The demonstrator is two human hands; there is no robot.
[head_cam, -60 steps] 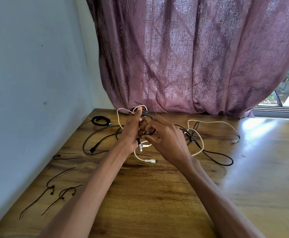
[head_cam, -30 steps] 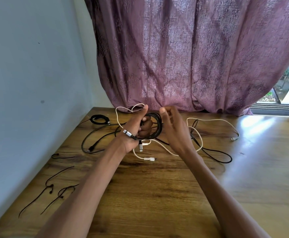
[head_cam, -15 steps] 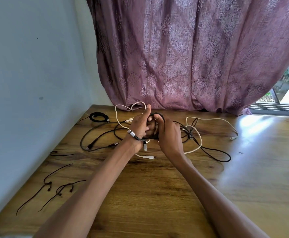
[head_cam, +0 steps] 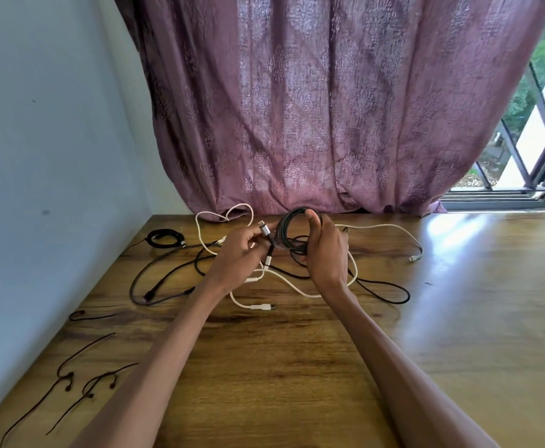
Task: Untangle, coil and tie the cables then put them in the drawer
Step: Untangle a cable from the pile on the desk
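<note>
My right hand [head_cam: 324, 250] grips a black cable coil [head_cam: 285, 231], held upright above the wooden table [head_cam: 297, 367], thumb over its top. My left hand [head_cam: 240, 250] pinches the coil's loose end just below its silver plug [head_cam: 264, 230]. Under both hands lies a tangle: a white cable [head_cam: 390, 228] looping back and right, a grey cable [head_cam: 141, 279] to the left and a black cable [head_cam: 390, 294] to the right. A small finished black coil [head_cam: 165, 238] rests at the back left. No drawer is in view.
Several thin black ties [head_cam: 80, 373] lie along the table's left edge by the pale wall [head_cam: 44, 156]. A purple curtain [head_cam: 313, 108] hangs behind the table. A barred window [head_cam: 529, 150] is at the right.
The coil passed from my left hand into my right hand, which now holds it up. My left hand shifted to the plug end. The view tilted slightly.
</note>
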